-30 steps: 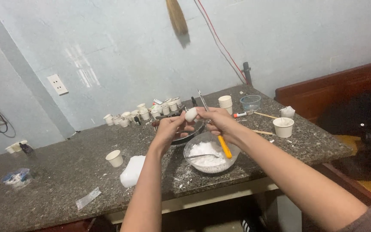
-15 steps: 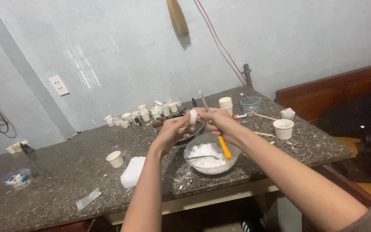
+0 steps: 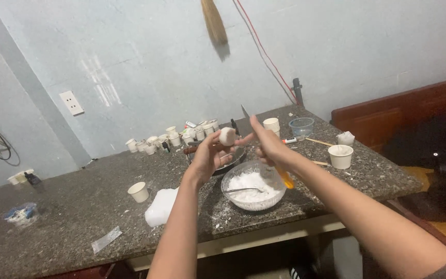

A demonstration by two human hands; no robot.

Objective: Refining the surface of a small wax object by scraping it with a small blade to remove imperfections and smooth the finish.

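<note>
White and roughly round, the small lump [image 3: 227,136] sat at the fingertips of the left hand [image 3: 210,155], which we found closed around it from below and raised above the far rim of the glass bowl [image 3: 233,199]. The right hand [image 3: 270,147] stood just beside it — fingers extended, index tip reaching toward the lump from the right, close to it or touching; we could not tell which. That hand gripped nothing we could make out; an orange handle [image 3: 285,177] showed beneath the wrist, resting at the bowl's edge.

The lump had no marked long axis. It lay between the two hands, nearer the left, which carried it, with the right approaching along a near-horizontal line.

Against the earlier frames we noted a change: both hands had then been pressed together around the lump, lower over the bowl. The right had since drawn off and opened, and the lump rode higher and more exposed.

Outward from the hands, the bowl held white powder [image 3: 254,186] and a metal spoon [image 3: 241,190]. Behind it lay a dark pan [image 3: 232,161]. On the speckled stone counter [image 3: 78,217] we recorded a paper cup [image 3: 139,191] to the left, a white pouch [image 3: 160,206], a row of small white cups [image 3: 174,137] along the wall, a stack of cups [image 3: 271,124], a clear tub [image 3: 301,125] and a further white cup [image 3: 340,156] to the right.
</note>
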